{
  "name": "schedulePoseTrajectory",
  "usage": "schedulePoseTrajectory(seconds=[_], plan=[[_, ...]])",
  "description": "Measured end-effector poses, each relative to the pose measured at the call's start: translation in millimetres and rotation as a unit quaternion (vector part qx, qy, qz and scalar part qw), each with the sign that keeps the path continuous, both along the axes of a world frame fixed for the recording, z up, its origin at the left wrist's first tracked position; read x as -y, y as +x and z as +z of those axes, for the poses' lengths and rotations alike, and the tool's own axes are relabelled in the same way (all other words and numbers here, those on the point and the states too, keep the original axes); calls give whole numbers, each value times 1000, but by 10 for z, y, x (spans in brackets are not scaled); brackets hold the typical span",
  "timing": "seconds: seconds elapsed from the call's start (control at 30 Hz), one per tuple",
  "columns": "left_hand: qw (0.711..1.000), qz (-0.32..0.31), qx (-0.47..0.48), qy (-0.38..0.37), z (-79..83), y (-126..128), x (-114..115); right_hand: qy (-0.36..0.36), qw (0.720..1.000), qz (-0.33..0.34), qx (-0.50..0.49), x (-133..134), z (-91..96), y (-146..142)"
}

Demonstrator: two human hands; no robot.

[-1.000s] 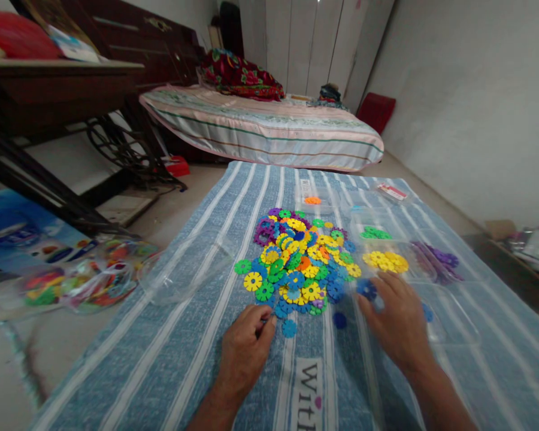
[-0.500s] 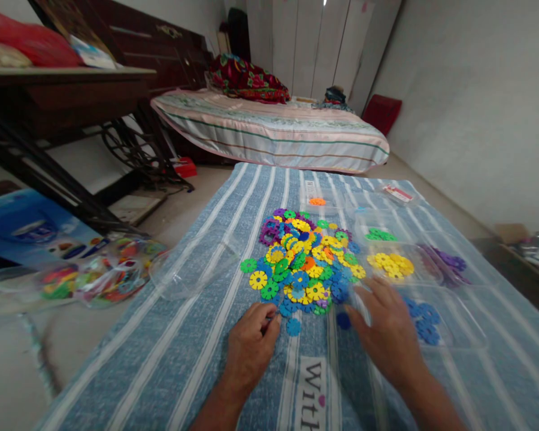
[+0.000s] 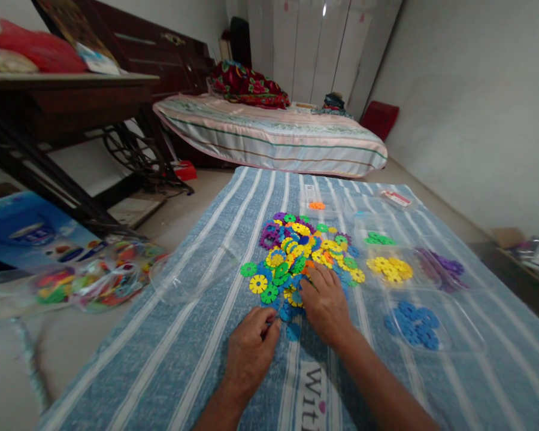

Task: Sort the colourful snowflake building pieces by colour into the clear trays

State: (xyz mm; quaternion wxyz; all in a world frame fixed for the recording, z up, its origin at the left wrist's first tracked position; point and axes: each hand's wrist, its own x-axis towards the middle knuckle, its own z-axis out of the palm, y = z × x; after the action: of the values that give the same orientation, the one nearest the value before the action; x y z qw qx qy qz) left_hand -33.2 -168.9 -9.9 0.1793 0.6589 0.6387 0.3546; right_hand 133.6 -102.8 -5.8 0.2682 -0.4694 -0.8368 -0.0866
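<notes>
A loose heap of notched plastic discs [image 3: 281, 272] in yellow, green, blue, purple and orange lies on the striped cloth. My left hand [image 3: 253, 342] rests at its near left edge, thumb and forefinger pinched together; anything between them is hidden. My right hand [image 3: 327, 304] reaches over the near right side of the heap. Its fingers are bent down close together among the discs, and what they grip cannot be made out. A single blue disc [image 3: 293, 331] lies between the hands. To the right, a clear tray [image 3: 469, 335] holds blue discs [image 3: 415, 324].
Further clear containers hold yellow discs [image 3: 390, 269], green discs [image 3: 379, 238], purple discs [image 3: 449, 263] and orange discs [image 3: 317, 206]. A clear empty-looking container [image 3: 193, 275] stands left of the heap. Bags of colourful pieces [image 3: 112, 275] sit beyond the left edge. A bed [image 3: 273, 137] stands behind.
My right hand has moved left from beside the blue tray onto the heap, its fingers now closer together. More blue discs show in that tray. My left hand has barely moved.
</notes>
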Motion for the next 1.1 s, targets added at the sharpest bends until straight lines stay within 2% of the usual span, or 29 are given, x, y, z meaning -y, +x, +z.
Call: schedulePoseTrajectory(seconds=[0.13,0.27,0.4,0.5,0.6,0.7,0.83,0.97,1.1], plan=[[1000,-1,-1,-1,-7,-3,-4,53,997,9,-61,31,27,128],[1000,-2,-8,-4,12,5,-2,110,989,-31,-91,128,164,486],[1000,2,-11,-3,14,3,-5,172,977,-116,-41,311,271,1085],[1000,0,-10,-3,4,-3,-11,183,963,-199,17,478,274,1503],[1000,-4,-12,-12,-5,-7,-20,179,956,-229,41,594,234,1657],[1000,-3,-15,-19,-12,-9,-29,165,971,-174,7,602,182,1456],[1000,0,-21,-16,-15,-15,-32,113,989,-92,-41,462,136,904],[1000,-2,-17,-13,-18,-30,-29,-6,988,-152,26,256,156,505],[1000,0,-5,-2,-37,-53,-49,-130,969,-183,103,115,177,384]])
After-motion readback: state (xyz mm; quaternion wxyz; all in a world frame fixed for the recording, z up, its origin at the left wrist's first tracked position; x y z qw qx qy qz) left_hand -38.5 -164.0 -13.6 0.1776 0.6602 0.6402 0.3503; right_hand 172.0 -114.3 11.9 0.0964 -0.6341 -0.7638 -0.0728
